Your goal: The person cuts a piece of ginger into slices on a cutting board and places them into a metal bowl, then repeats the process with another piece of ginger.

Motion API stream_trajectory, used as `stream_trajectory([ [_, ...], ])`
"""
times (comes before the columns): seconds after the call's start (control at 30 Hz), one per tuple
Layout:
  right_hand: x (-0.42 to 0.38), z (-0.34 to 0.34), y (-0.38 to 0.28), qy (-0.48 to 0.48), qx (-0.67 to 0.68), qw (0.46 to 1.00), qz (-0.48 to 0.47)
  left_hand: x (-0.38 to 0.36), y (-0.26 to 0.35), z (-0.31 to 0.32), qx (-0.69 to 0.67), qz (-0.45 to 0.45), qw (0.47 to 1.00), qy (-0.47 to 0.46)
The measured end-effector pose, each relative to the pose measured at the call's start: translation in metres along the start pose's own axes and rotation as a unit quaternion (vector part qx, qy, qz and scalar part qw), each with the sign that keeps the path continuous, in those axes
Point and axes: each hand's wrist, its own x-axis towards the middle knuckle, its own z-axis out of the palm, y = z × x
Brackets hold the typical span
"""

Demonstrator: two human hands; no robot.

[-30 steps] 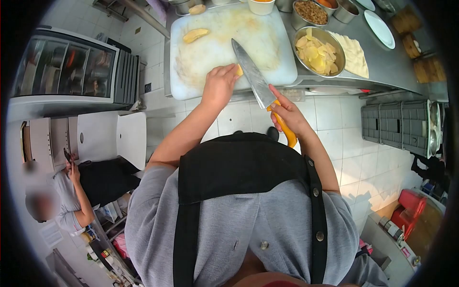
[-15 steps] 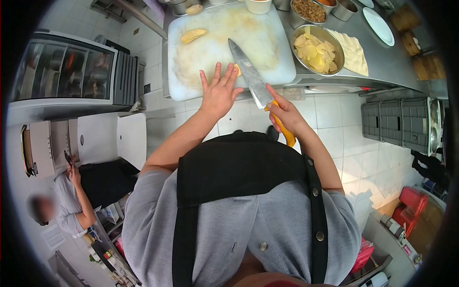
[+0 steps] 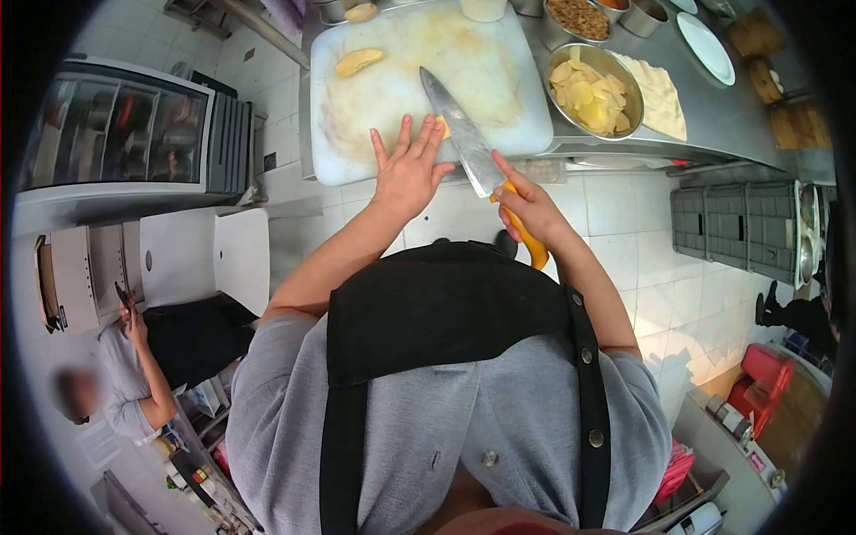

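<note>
My right hand (image 3: 528,207) grips the yellow handle of a kitchen knife (image 3: 461,129), its broad blade lying diagonally over the board's near edge with the tip pointing away. My left hand (image 3: 409,169) is spread over the near part of the white cutting board (image 3: 357,107). Its fingertips rest at a small yellow piece (image 3: 442,127), which looks like potato, right beside the blade and mostly hidden. Farther left on the board lies a longer peeled yellow piece (image 3: 360,61). A metal bowl (image 3: 636,105) of pale yellow slices (image 3: 588,94) stands right of the board.
A folded cream cloth (image 3: 655,94) lies beside the bowl. Behind are a container of brown crumbly food (image 3: 578,20), a white tub (image 3: 483,9) and a white plate (image 3: 705,49). Grey crates (image 3: 736,223) stand at right. Another person (image 3: 147,366) at left holds a dark object.
Both hands and the knife keep almost the same position on the board. The view has shifted very slightly. At the far right, a person's dark-clothed leg and shoe show more.
</note>
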Motion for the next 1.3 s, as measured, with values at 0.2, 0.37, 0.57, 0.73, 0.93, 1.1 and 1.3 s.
stream_trajectory([
  [0.2,-0.008,-0.005,0.004,0.018,0.011,1.000,-0.016,0.000,-0.002,-0.001,0.005,-0.002,1.000,0.001],
  [0.37,-0.009,-0.006,0.004,0.016,0.017,1.000,-0.014,0.004,-0.001,-0.006,0.029,0.000,1.000,-0.012],
  [0.57,-0.006,0.000,0.002,0.007,0.012,1.000,-0.010,0.004,-0.001,-0.007,0.026,0.006,1.000,0.001],
  [0.73,-0.005,-0.002,0.004,-0.003,0.009,1.000,-0.018,0.005,-0.002,-0.006,0.030,0.013,0.999,0.002],
  [0.93,0.000,0.004,0.002,-0.002,0.018,0.999,-0.027,0.005,-0.001,-0.007,0.030,0.014,0.999,-0.006],
  [1.1,0.010,0.009,-0.003,0.010,0.001,0.999,-0.031,0.002,-0.003,-0.005,0.021,0.015,1.000,0.005],
  [1.3,-0.002,0.009,-0.002,0.015,-0.010,0.999,-0.027,0.003,-0.002,-0.006,0.022,0.006,1.000,-0.015],
])
